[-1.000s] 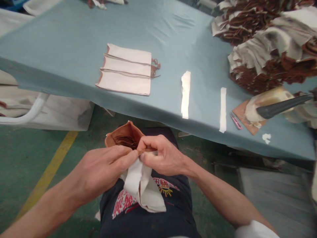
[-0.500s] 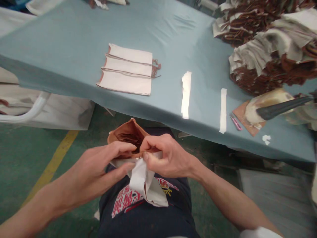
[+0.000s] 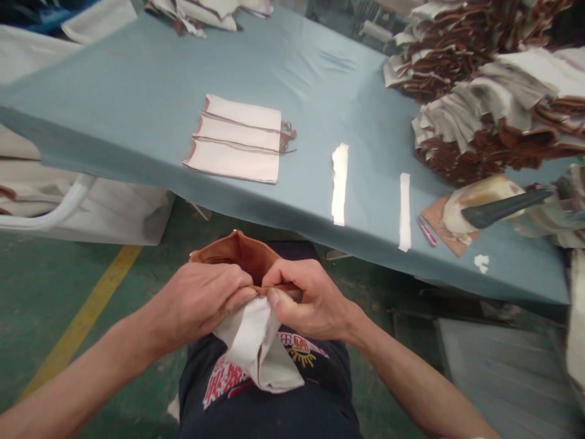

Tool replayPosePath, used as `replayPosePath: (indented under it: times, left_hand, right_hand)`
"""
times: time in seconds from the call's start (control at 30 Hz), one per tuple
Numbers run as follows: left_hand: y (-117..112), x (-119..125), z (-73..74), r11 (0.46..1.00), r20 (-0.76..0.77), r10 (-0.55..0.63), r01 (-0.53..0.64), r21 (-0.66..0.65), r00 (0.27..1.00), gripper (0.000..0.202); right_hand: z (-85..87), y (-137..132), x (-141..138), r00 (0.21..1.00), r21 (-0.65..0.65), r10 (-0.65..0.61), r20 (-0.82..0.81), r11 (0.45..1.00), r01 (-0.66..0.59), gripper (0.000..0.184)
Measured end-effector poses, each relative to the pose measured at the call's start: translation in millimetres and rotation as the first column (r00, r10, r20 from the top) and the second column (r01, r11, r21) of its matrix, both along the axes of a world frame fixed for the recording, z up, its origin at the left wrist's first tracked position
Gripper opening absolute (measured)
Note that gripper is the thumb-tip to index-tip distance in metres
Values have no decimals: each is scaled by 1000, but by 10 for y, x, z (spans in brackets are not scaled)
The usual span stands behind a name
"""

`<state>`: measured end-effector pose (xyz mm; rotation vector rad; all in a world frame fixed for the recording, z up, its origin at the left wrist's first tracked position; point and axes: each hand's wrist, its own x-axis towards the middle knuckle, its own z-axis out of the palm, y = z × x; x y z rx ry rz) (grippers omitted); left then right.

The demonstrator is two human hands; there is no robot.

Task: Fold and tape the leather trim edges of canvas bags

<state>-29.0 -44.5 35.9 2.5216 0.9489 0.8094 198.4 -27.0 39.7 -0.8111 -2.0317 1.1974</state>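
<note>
A leather pouch (image 3: 256,253), brown on the inside and off-white outside, is held at its rim over my lap. My left hand (image 3: 205,299) is closed on the left part of the near rim, thumb on the outer side. Right beside it, my right hand (image 3: 311,299) pinches the same brown edge between thumb and bent fingers. From between the hands a white strip (image 3: 249,332) loops down over the pouch's off-white outer side. The pouch's lower part is hidden behind my hands.
On the blue-covered table (image 3: 301,73) lie a flat off-white piece with brown cords (image 3: 237,137), two white strips (image 3: 339,183), a pink cutter (image 3: 428,231) and a container with a black handle (image 3: 503,207). Brown and off-white stacks (image 3: 493,116) stand right; a white bin (image 3: 132,210) stands left.
My left hand has closed its fingers and thumb on the rim, where they were apart before. The hands are now nearly touching, and the camera view has shifted slightly.
</note>
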Motion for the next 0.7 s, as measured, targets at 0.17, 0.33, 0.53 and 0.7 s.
replayPosePath:
  times: [0.17,0.33,0.53,0.7]
  left_hand:
    - [0,-81,92,971,91,-64,83,-225,994,31]
    - [64,-115,385,865,6,-61,56,-498,998,29]
    - [-40,21,382,900,-35,-86,63,-431,996,29]
    - [-215,193,211,945,111,29,9,-327,993,29]
  right_hand:
    - [87,54,32,993,355,58,99,931,-89,16]
    - [316,68,68,934,521,57,353,817,-247,25]
    - [563,4,146,805,377,194,560,806,-457,15]
    - [387,63,192,824,158,339,455,879,-449,11]
